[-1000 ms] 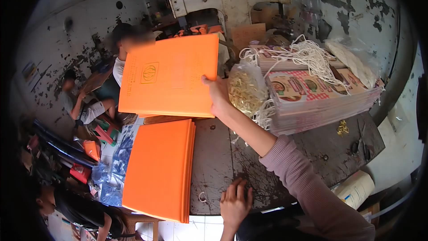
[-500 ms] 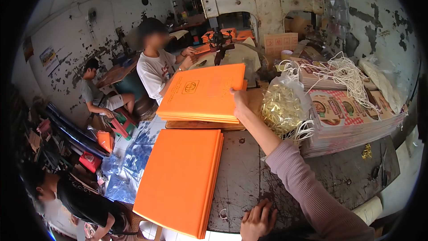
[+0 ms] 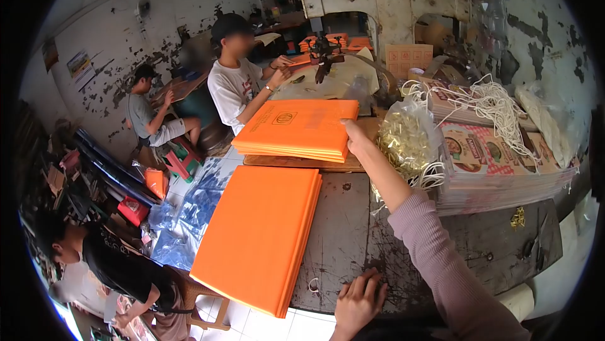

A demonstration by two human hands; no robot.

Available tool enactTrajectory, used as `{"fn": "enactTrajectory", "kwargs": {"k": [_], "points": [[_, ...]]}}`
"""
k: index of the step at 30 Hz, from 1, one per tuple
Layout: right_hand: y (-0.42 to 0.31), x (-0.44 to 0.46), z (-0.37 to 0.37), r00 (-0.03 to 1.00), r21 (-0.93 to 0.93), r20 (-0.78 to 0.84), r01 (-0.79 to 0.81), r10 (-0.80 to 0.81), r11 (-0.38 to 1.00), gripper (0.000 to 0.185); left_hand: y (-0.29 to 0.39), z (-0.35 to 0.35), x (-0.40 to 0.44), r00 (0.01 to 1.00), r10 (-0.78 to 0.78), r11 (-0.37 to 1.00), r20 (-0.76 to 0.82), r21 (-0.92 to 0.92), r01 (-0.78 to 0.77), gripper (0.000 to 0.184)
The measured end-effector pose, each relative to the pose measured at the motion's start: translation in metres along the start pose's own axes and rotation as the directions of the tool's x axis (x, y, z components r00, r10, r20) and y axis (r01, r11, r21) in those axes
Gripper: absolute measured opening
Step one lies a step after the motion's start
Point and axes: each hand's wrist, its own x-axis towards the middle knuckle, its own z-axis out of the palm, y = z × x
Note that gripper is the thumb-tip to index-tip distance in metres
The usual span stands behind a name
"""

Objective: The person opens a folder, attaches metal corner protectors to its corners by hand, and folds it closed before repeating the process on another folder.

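Observation:
At the right edge of a stamped orange folder, my right hand has its thumb on top and its other fingers partly hidden. That folder tops a small stack on a brown board. Nearer to me, a second stack of plain orange folders lies on the dark, scratched table. My left hand rests on the table's near edge, fingers slightly bent and nothing in it.
Bundled printed cartons with white cords stand at the right, beside a bag of gold clips. Scissors lie at the table's right. Behind is a press. A person in white works there; two others sit left.
The stamped folder, held up in my right hand earlier, has come down onto the stack on the board. The view has turned left, showing more of the people and press. My left hand stays on the table.

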Motion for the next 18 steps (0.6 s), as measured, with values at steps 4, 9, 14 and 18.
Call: {"fn": "enactTrajectory", "kwargs": {"k": [4,9,14,18], "points": [[-0.024,-0.080,0.001,0.979,-0.240,0.031,0.204,-0.203,0.949,0.040,0.001,-0.001,0.001,1.000,-0.019,0.999,-0.008,-0.037,0.019,0.019],[-0.013,-0.170,-0.039,0.904,-0.453,0.416,0.297,-0.095,0.841,0.038,-0.002,-0.002,0.002,0.999,0.019,0.999,0.039,-0.038,-0.018,0.018],[-0.010,-0.257,-0.133,0.446,-0.555,0.828,0.574,0.339,0.602,0.040,-0.019,-0.029,0.013,0.998,-0.022,0.913,-0.052,0.406,0.042,0.031],[-0.044,-0.329,-0.207,0.202,-0.496,0.781,0.776,0.591,0.390,0.046,-0.051,-0.065,0.019,0.951,-0.161,0.630,-0.264,0.715,0.305,0.052]]}}
